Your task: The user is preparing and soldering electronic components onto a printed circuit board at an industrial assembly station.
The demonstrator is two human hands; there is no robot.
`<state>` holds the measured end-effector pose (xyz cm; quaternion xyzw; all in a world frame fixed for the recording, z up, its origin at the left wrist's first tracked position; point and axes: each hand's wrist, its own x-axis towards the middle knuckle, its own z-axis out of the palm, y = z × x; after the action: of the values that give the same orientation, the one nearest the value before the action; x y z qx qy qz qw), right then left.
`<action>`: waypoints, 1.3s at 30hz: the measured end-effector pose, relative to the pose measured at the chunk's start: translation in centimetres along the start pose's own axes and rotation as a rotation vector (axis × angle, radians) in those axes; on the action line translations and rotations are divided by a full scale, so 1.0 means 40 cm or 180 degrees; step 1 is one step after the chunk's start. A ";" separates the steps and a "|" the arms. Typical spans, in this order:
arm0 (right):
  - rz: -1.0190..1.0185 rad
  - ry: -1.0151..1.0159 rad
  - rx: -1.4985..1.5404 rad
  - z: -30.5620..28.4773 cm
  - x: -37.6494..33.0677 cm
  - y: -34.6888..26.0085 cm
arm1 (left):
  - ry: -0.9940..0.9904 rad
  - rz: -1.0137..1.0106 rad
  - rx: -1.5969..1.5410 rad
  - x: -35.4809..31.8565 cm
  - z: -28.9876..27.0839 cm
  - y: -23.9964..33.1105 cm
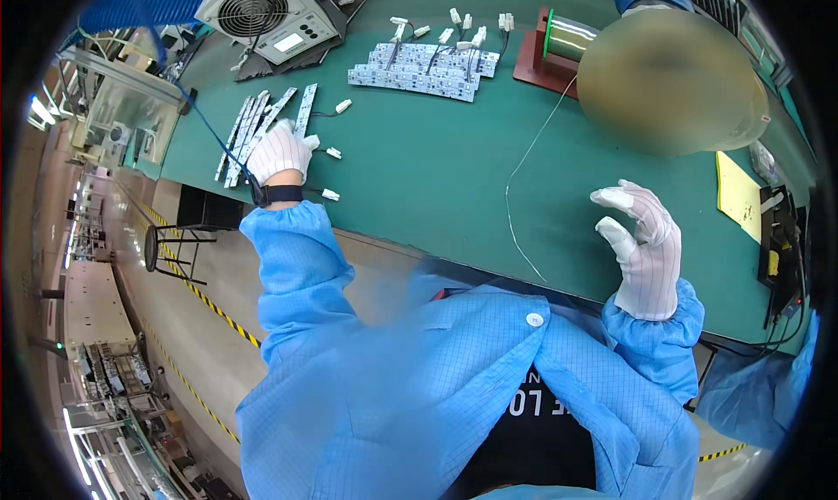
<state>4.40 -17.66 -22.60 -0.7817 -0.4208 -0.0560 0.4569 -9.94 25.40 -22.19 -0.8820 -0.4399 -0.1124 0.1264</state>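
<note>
My left hand [281,153], in a white striped glove with a dark wrist strap, is over a group of narrow white circuit board strips [249,124] at the left of the bench. Its thumb and fingers close around the lower end of one circuit board strip [305,107]; the fingertips are partly hidden. White connectors [332,152] on short leads lie beside this hand. My right hand [648,251], gloved the same way, hovers over the right part of the bench. Its fingers are bent and apart from the thumb, with nothing between them.
Several wired circuit boards [419,70] lie at the back middle. A solder wire spool [569,40] on a red stand trails thin wire [509,186] across the green mat [419,168]. A fan unit [271,15] stands back left; a large blurred round object [672,81] blocks the back right. Yellow paper [738,194] lies right.
</note>
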 end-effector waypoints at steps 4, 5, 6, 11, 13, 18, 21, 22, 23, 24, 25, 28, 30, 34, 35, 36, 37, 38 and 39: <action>-0.0052 -0.0042 -0.0032 0.000 0.001 -0.008 | -0.0488 0.0230 -0.0897 0.000 -0.003 -0.071; -0.0097 -0.0048 -0.0012 0.002 0.004 -0.009 | -0.0272 0.0238 -0.1465 -0.007 -0.022 -0.077; -0.0109 -0.0044 0.0005 0.004 0.012 -0.013 | -0.0125 0.0152 -0.1802 -0.015 -0.041 -0.083; -0.0421 -0.0014 0.0270 -0.001 0.010 -0.042 | 0.1378 0.0161 -0.4035 -0.167 -0.227 0.160; -0.0184 0.0032 0.0455 0.005 0.001 -0.068 | 0.0433 0.0722 -0.5315 -0.225 -0.236 0.223; 0.0112 0.0381 0.1536 0.027 -0.015 -0.114 | -0.1411 0.0513 -0.7120 -0.353 -0.264 0.354; 0.0317 0.0464 0.0840 0.023 -0.021 -0.110 | -0.2059 -0.0018 -0.7370 -0.388 -0.284 0.398; 0.0296 0.0528 0.0870 0.022 -0.016 -0.111 | -0.2368 -0.0068 -0.7349 -0.397 -0.290 0.407; 0.0318 0.0551 0.0842 0.017 -0.018 -0.106 | -0.2673 -0.0111 -0.7313 -0.403 -0.294 0.412; 0.0240 0.0503 0.0584 0.013 -0.023 -0.098 | -0.2882 0.0028 -0.7401 -0.407 -0.289 0.412; 0.0160 0.0450 0.0331 0.010 -0.028 -0.092 | -0.2918 0.0042 -0.7402 -0.411 -0.269 0.413; 0.0039 0.0479 0.0482 0.000 -0.038 -0.069 | -0.3011 0.0604 -0.7933 -0.411 -0.245 0.410; 0.0017 0.0445 0.0627 0.000 -0.038 -0.064 | -0.2968 0.0944 -0.7794 -0.402 -0.234 0.403; -0.0194 0.0346 0.0548 -0.002 -0.024 -0.039 | -0.2654 0.1775 -0.6777 -0.381 -0.224 0.385; -0.0393 0.0330 0.0517 -0.001 -0.021 -0.035 | -0.2634 0.1750 -0.6775 -0.376 -0.222 0.382; -0.0401 0.0311 0.0535 -0.001 -0.019 -0.043 | -0.2030 0.2148 -0.6252 -0.369 -0.218 0.381; -0.0026 0.0227 0.0916 -0.002 -0.018 -0.056 | -0.1449 0.2493 -0.5689 -0.366 -0.216 0.378; 0.0356 0.0149 0.1281 -0.004 -0.016 -0.064 | -0.1266 0.2379 -0.5366 -0.370 -0.233 0.378; 0.0352 0.0137 0.1284 -0.005 -0.016 -0.065 | -0.1260 0.2366 -0.5366 -0.373 -0.234 0.381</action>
<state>2.21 -17.61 -21.05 -0.6949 -0.3701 0.0379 0.6154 -7.24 2.39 -19.87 -0.7695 0.0826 -0.1943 -0.6028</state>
